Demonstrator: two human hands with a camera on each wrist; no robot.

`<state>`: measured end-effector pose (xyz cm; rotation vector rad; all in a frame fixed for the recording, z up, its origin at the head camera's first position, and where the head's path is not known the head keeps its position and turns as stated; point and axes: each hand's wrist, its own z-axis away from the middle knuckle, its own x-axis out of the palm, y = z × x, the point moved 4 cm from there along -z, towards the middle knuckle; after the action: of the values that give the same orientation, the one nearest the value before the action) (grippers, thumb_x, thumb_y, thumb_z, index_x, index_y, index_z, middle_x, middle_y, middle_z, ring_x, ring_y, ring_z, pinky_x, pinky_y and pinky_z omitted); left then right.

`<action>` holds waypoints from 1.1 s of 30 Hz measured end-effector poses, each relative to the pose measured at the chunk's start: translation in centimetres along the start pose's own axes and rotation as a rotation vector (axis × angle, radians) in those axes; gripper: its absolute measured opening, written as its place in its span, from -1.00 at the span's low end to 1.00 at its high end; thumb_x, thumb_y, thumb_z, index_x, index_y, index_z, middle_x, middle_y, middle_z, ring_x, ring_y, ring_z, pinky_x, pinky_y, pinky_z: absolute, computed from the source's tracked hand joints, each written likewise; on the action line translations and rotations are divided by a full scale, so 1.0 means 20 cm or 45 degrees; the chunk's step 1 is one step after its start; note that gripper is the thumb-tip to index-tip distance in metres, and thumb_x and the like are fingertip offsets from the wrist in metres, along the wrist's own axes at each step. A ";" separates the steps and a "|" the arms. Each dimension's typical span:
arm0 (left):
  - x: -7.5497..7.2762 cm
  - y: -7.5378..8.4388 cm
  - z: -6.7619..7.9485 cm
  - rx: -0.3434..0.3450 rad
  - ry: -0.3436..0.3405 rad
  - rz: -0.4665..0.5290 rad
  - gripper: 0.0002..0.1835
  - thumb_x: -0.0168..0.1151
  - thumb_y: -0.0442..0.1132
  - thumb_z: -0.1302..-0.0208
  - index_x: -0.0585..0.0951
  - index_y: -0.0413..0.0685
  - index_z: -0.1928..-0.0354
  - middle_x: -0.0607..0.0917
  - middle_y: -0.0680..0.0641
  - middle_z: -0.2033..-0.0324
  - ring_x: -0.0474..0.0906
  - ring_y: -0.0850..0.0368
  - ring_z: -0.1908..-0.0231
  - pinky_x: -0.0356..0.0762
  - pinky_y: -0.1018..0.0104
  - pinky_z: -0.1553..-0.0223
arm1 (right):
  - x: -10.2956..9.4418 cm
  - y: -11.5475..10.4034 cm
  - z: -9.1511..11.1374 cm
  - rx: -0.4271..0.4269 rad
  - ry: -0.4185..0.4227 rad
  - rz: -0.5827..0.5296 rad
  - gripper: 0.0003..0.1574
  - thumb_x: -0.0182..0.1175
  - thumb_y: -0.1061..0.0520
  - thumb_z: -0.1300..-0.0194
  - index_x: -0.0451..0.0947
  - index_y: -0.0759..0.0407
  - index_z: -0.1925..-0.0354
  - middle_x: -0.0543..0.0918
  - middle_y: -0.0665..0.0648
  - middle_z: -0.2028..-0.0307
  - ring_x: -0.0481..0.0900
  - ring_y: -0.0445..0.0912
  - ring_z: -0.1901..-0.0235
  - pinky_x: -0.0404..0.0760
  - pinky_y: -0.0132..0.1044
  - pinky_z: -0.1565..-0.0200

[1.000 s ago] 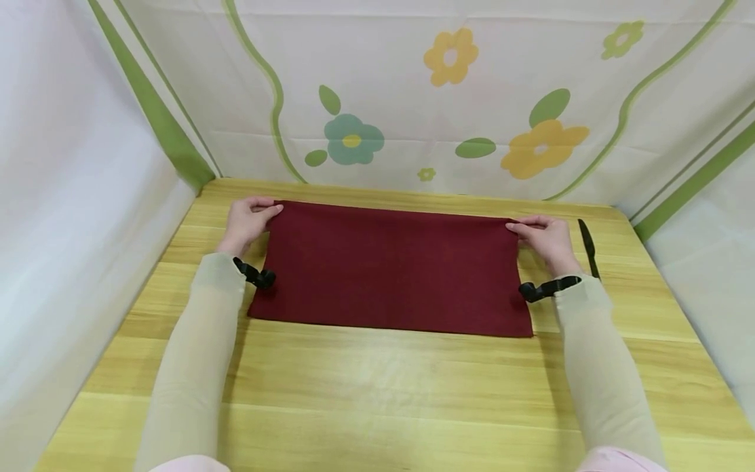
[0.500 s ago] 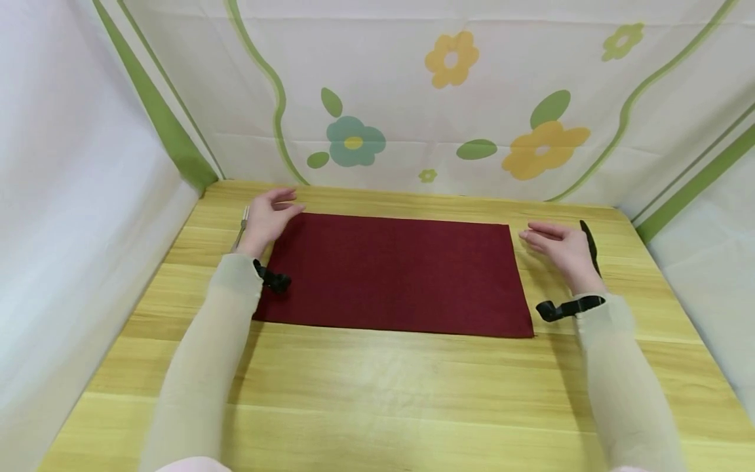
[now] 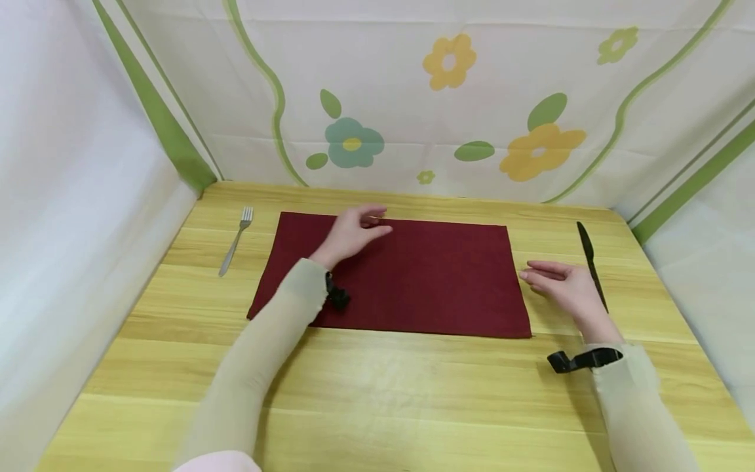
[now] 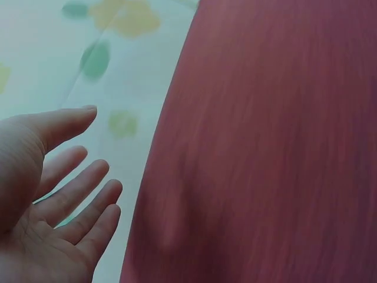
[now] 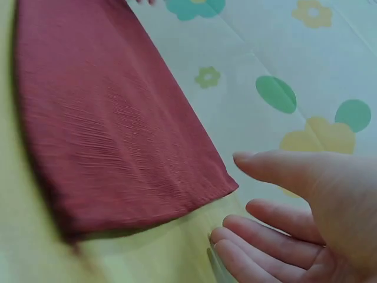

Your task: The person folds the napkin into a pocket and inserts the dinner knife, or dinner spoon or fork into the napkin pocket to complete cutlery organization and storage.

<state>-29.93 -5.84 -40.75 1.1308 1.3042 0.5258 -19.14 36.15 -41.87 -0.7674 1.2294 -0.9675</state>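
Observation:
A dark red cloth [image 3: 436,282], a flat rectangle, lies on the wooden table [image 3: 377,393]. My left hand [image 3: 352,233] is over the cloth's left half near its far edge, fingers loosely spread and holding nothing. In the left wrist view that hand [image 4: 59,194] shows an empty palm beside the cloth [image 4: 265,141]. Just off the cloth's right edge, my right hand [image 3: 560,288] hovers with relaxed fingers and nothing in them. The right wrist view shows the right hand [image 5: 294,218] near a far corner of the cloth [image 5: 118,130].
A silver fork [image 3: 237,240] lies left of the cloth, tines pointing away. To the right, close beside my right hand, lies a black knife [image 3: 592,262]. A white curtain [image 3: 236,78] with printed flowers hangs behind the table, and white fabric borders both sides.
Both hands have let go of the cloth's far corners, and its far edge now lies flat. My left hand has moved right across the cloth, uncovering the fork; the right hand has drawn nearer me.

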 end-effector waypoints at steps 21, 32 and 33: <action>0.67 0.38 -0.17 0.182 -0.307 -0.022 -0.43 0.41 -0.11 -0.36 0.54 -0.04 -0.37 0.59 -0.07 -0.24 0.50 0.07 -0.20 0.46 0.28 -0.18 | 0.07 0.03 0.30 0.073 -0.097 0.025 -0.16 0.40 -0.03 -0.36 0.40 0.48 -0.35 0.78 0.11 0.13 0.75 -0.18 0.16 0.68 -0.33 0.13; 0.71 0.34 -0.28 0.046 -0.280 -0.171 -0.37 0.38 -0.08 -0.38 0.47 0.02 -0.44 0.51 0.05 -0.33 0.39 0.18 -0.31 0.36 0.40 -0.22 | 0.08 0.09 0.35 0.206 -0.107 -0.067 -0.15 0.43 -0.02 -0.33 0.41 0.52 -0.31 0.77 0.14 0.11 0.76 -0.08 0.20 0.72 -0.19 0.14; 0.71 0.33 -0.28 0.034 -0.281 -0.189 -0.36 0.38 -0.08 -0.38 0.46 0.01 -0.45 0.49 0.06 -0.34 0.37 0.18 -0.33 0.35 0.39 -0.24 | 0.09 0.09 0.36 0.220 -0.104 -0.064 -0.16 0.43 -0.02 -0.32 0.43 0.52 -0.31 0.78 0.14 0.13 0.76 -0.07 0.22 0.72 -0.19 0.16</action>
<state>-29.81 10.82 -41.13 1.0722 1.1936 0.2667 -11.70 35.18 -42.86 -0.6975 1.0456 -1.0589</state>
